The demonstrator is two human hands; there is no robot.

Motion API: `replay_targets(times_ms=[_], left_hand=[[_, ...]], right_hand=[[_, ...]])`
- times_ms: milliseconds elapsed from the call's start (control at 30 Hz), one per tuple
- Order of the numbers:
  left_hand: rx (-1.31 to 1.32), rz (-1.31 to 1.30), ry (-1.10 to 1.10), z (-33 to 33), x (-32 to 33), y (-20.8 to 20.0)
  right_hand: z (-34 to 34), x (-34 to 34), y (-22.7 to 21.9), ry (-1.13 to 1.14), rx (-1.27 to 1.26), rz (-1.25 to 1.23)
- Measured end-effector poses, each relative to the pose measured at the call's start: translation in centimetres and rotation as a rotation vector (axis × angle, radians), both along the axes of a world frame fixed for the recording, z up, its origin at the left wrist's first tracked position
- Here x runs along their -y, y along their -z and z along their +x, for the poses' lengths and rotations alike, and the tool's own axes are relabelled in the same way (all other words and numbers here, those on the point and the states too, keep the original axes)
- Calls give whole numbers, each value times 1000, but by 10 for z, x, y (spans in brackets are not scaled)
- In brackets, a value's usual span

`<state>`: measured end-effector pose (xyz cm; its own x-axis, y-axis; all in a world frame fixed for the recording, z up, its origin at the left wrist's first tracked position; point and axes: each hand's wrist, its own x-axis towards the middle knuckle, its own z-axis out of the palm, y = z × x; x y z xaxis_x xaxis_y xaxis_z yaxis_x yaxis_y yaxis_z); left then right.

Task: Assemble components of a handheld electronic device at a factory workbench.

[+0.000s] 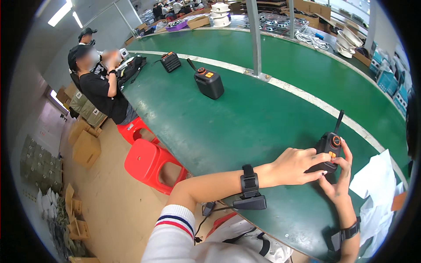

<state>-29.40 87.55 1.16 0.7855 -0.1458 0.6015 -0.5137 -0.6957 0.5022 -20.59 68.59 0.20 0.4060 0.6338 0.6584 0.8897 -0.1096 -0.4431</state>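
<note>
A black boxy device [325, 143] stands at the near right of the green table, both hands around it. It has an orange-ringed knob, orange buttons and a black upright antenna-like strip. My left hand [296, 165] reaches over it from the left, closed on its near side, index finger at the orange buttons. My right hand [340, 177] wraps its right side, fingers up beside the knob and thumb low at the front. The hands hide its lower part. Black bands with small boxes circle both wrists.
Two similar devices stand farther off: one black device [208, 83] and another [170, 62]. White sheets [372, 182] lie at right. A metal post [254, 39] rises from the pale strip. Red stools [151, 162] line the left edge, where a person in black [98, 85] works.
</note>
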Motion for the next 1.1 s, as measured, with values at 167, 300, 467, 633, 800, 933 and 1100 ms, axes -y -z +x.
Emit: replay_targets(times_ms=[167,300,467,633,800,933,1100], left_hand=[[-41,-37,14,0,1,-2],[-63,-26,28,-1,1,-6],[-80,-12,17,-1,0,-3],[-79,3,16,-2,1,-2],[-74,26,24,-3,-2,-4],[-85,42,3,-4,1,-8],[-50,12,11,1,9,-7]], right_hand=[[0,0,0,-1,-22,-15],[1,-1,1,-12,-11,-8],[0,-1,0,-11,-16,-17],[-2,-1,-3,6,-13,-37],[-2,-3,-2,5,-13,-23],[-3,-2,-4,-10,2,-21],[1,4,-6,-20,51,24]])
